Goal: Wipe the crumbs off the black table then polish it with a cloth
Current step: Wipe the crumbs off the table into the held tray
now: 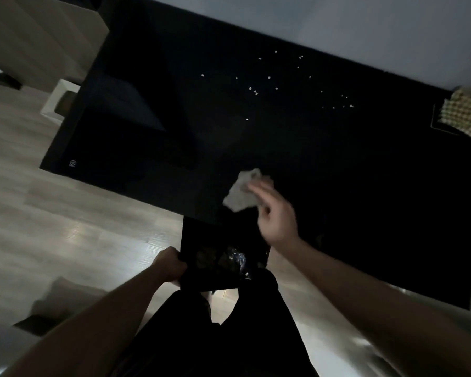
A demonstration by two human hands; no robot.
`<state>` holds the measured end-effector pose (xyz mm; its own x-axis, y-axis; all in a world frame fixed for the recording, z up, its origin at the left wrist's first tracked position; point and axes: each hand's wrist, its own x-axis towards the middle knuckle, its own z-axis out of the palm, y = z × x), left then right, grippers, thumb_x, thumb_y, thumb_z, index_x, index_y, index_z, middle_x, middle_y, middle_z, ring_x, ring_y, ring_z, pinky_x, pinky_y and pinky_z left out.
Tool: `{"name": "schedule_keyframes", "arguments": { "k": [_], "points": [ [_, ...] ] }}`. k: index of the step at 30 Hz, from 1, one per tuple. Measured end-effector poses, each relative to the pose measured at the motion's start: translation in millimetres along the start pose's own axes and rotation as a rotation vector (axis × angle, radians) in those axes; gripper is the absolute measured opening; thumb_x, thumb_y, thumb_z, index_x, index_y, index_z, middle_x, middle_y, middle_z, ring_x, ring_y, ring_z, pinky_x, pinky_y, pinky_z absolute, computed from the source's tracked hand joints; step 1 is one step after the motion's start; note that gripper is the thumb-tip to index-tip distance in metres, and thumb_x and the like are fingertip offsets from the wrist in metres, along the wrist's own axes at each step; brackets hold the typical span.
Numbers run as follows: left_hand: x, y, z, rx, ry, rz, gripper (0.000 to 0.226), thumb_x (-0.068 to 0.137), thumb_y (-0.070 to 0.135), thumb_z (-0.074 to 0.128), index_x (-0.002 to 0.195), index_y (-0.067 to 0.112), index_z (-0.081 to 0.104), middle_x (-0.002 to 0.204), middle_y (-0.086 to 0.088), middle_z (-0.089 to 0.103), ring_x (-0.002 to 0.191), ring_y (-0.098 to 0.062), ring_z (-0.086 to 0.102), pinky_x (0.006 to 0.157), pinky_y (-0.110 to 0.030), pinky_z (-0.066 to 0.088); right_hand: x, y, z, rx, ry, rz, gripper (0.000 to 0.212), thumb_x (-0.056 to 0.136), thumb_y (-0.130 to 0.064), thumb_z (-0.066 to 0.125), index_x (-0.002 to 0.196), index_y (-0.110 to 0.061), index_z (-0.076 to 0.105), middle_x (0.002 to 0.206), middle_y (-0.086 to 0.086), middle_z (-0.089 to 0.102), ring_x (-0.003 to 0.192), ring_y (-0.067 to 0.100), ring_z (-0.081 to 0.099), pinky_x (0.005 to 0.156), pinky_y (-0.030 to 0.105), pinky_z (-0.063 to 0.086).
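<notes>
The black table (337, 164) fills the upper middle of the head view. Several pale crumbs (256, 91) lie scattered over its far half. My right hand (275, 213) holds a crumpled pale tissue (241, 191) against the near edge of the table, fingers blurred. Below that edge, my left hand (169, 263) grips the left rim of a black bin (191, 240) lined with a shiny bag. A checked yellow cloth (464, 115) lies folded at the table's far right corner.
A pale wall (365, 28) runs behind the table. Light wood floor (65, 219) lies to the left. A white box (59, 97) stands on the floor by the table's left end. My dark-trousered legs (215, 336) are below.
</notes>
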<state>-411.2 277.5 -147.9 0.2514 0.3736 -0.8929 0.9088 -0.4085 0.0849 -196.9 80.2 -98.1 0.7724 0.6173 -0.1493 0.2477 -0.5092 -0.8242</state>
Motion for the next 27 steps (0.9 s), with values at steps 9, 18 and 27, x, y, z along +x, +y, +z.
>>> {"name": "schedule_keyframes", "arguments": {
  "k": [9,18,27],
  "points": [
    [5.9,0.1,-4.0,-0.076,0.021,-0.062,0.019,0.077,0.018,0.060,0.059,0.014,0.060,0.062,-0.003,0.063,0.065,-0.023,0.064,0.057,-0.025,0.044,212.2,22.9,-73.5,-0.198,0.209,0.123,0.055,0.100,-0.002,0.053,0.147,-0.032,0.057,0.160,-0.006,0.046,0.150,0.010,0.039,0.126,0.031,0.030],
    [14.3,2.0,1.7,-0.115,0.032,-0.125,0.014,0.077,0.016,0.059,0.069,0.011,0.069,0.060,0.000,0.065,0.057,-0.016,0.064,0.044,-0.021,0.041,331.4,36.1,-57.1,-0.491,-0.015,0.096,0.068,0.101,-0.007,0.046,0.163,-0.028,0.027,0.173,-0.005,0.018,0.160,0.030,0.007,0.129,0.050,0.014],
    [16.5,5.3,-9.6,-0.100,0.004,-0.050,0.013,0.078,0.016,0.060,0.065,0.015,0.061,0.060,0.001,0.060,0.063,-0.019,0.063,0.051,-0.022,0.044,203.3,38.9,-3.6,-0.598,-0.201,-0.228,0.068,0.091,-0.011,0.045,0.156,-0.028,0.039,0.165,-0.004,0.037,0.157,0.033,0.024,0.116,0.062,0.036]
  ]
}}
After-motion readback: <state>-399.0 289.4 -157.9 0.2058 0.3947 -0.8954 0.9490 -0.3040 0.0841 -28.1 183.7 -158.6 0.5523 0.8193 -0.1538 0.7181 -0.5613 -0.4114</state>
